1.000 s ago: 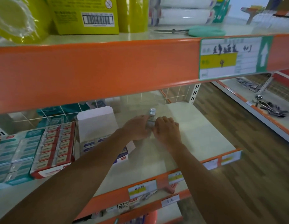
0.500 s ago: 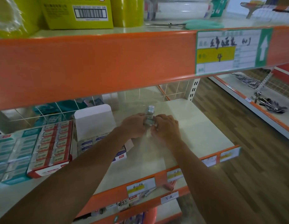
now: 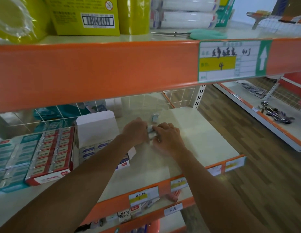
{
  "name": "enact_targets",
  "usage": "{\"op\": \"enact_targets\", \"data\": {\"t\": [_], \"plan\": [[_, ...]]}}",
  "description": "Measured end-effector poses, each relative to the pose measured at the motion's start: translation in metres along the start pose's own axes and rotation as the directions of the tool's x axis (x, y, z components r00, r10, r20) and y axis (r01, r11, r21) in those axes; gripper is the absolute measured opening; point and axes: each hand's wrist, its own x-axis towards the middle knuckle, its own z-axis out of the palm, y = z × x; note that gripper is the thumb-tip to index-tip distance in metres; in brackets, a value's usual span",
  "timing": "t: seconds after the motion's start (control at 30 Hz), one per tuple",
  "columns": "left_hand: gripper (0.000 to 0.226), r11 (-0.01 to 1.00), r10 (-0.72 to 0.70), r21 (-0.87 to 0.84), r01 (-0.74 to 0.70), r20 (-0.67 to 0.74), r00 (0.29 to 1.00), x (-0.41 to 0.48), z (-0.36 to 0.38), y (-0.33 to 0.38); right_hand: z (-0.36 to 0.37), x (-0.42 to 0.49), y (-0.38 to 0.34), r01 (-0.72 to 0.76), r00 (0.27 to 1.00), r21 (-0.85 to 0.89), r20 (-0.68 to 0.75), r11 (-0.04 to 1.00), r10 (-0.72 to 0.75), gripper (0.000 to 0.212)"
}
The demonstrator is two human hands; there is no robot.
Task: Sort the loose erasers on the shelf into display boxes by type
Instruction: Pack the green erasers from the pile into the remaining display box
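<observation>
While getting ready to lift, look left first and pick the right home: teal display box (image 3: pixel 10 158) at the edge, red display box (image 3: pixel 50 157) next to it, white display box (image 3: pixel 95 130) with the flap up, just beside the left arm. Match the wrapper to the box before moving.

Left hand (image 3: pixel 135 132) curled round the stack of erasers (image 3: pixel 151 132) from one side. Right hand (image 3: pixel 170 137) curled too, pinching the stack from the other side. Stack down on the shelf (image 3: pixel 205 137), a little right of the white display box.

Squeeze evenly with both hands to stop the middle ones popping out. Lift only a little, staying low under the orange shelf edge (image 3: pixel 95 73), then slide left. Lay them in flat, in rows like the rest. Go back after for the lone eraser (image 3: pixel 154 117) standing just behind the hands.

Hard to see, left to right:
- Teal display box cut off at the picture's edge.
- Front of the white display box hidden behind the left arm.
- Can't count the erasers in the stack, mostly covered by fingers.
- Print on them too blurry to read, so can't tell the type, or which box fits.
</observation>
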Motion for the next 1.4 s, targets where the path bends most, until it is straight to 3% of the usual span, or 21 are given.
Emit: {"op": "enact_targets", "data": {"t": [0.2,0.37,0.57,0.77,0.87,1.03,1.2,1.4], "plan": [[0.022,0.999,-0.030,0.041,0.028,0.043,0.999,0.001,-0.001,-0.005,-0.005,-0.006,-0.002,0.080,0.994,-0.004,0.071,0.997,-0.080,0.051],[0.025,0.999,-0.027,0.049,0.022,0.092,0.995,0.001,-0.005,-0.003,-0.013,-0.014,-0.003,0.005,0.997,-0.008,0.083,1.000,-0.005,0.055],[0.024,1.000,-0.006,-0.008,0.006,0.038,0.999,-0.006,-0.003,-0.001,-0.023,-0.014,-0.004,-0.102,0.990,-0.008,0.097,0.995,0.103,0.035],[0.043,0.952,-0.014,-0.302,-0.041,-0.177,0.984,-0.023,-0.021,-0.007,-0.031,-0.018,-0.011,-0.130,0.972,0.332,-0.143,0.934,0.186,0.036],[0.052,0.904,-0.069,-0.427,-0.029,-0.213,0.975,-0.034,-0.039,-0.014,-0.041,-0.015,-0.024,-0.064,0.973,0.410,-0.177,0.910,0.149,0.046],[0.029,0.787,-0.179,-0.616,0.010,-0.213,0.960,-0.060,-0.061,-0.034,-0.049,-0.007,-0.061,0.100,0.956,0.451,-0.290,0.887,0.039,0.025],[0.030,0.745,-0.263,-0.664,0.065,-0.203,0.943,-0.086,-0.077,-0.063,-0.047,0.001,-0.097,0.166,0.937,0.549,-0.346,0.819,0.041,0.023],[0.033,0.698,-0.346,-0.707,0.117,-0.190,0.919,-0.117,-0.085,-0.097,-0.036,0.006,-0.132,0.273,0.924,0.552,-0.378,0.788,-0.056,0.022]]}}
